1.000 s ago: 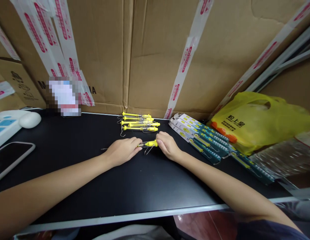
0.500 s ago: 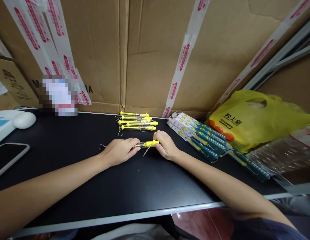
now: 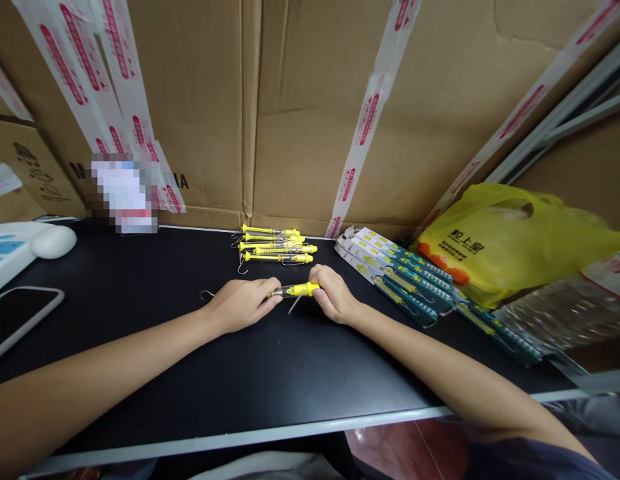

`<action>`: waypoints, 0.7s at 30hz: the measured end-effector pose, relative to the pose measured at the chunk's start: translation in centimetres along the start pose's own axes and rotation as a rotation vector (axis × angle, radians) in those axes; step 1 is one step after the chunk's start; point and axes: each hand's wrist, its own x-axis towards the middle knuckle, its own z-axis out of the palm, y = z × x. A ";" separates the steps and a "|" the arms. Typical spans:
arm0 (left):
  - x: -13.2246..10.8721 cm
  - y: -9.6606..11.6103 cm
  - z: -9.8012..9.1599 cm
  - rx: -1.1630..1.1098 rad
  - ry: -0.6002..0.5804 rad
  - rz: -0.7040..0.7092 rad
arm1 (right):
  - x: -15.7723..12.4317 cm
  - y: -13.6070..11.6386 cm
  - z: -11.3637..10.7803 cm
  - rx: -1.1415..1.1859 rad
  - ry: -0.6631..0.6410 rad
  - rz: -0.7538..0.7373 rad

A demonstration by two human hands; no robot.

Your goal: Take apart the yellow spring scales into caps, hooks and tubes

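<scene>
Both my hands hold one yellow spring scale (image 3: pixel 295 291) just above the black table (image 3: pixel 270 380). My left hand (image 3: pixel 243 303) is closed round its clear tube end, and a wire hook sticks out to the left of that hand. My right hand (image 3: pixel 333 293) pinches the yellow cap end, where a thin metal wire hangs down. Behind them lies a small pile of like yellow spring scales (image 3: pixel 275 244) near the cardboard wall.
Several flat green-and-white packages (image 3: pixel 395 275) lie in a fanned row to the right. A yellow plastic bag (image 3: pixel 510 243) and clear bags sit further right. At the left are a phone (image 3: pixel 17 317), a white power strip (image 3: pixel 10 250) and cardboard boxes (image 3: pixel 310 107) behind.
The hanging wire at the yellow end has swung from two prongs to a single slanted line. Both hands stay on the scale in nearly the same place.
</scene>
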 end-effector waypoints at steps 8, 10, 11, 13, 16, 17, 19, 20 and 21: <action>0.0 0.1 -0.2 -0.009 -0.010 -0.003 | 0.2 0.2 0.0 -0.037 -0.020 0.012; 0.0 0.1 -0.2 -0.003 -0.013 -0.006 | 0.2 0.1 0.0 -0.025 -0.018 0.005; 0.0 0.1 -0.2 -0.002 -0.017 -0.007 | 0.2 0.1 0.0 -0.018 -0.015 0.000; 0.0 0.1 -0.2 -0.004 -0.021 -0.010 | 0.2 0.0 0.0 -0.004 -0.008 -0.009; 0.0 0.0 -0.2 -0.014 -0.017 -0.005 | 0.2 0.0 0.0 0.007 -0.003 -0.013; 0.0 0.0 -0.1 -0.016 -0.013 -0.003 | 0.1 0.0 0.0 0.003 -0.002 -0.009; 0.0 0.0 -0.2 -0.022 -0.007 0.000 | 0.1 0.1 0.0 -0.024 0.001 0.004; 0.0 0.0 -0.2 -0.023 -0.007 0.001 | 0.1 0.2 0.0 -0.040 0.004 0.011; 0.0 0.0 -0.2 -0.023 -0.007 0.000 | 0.1 0.2 0.0 -0.054 0.006 0.017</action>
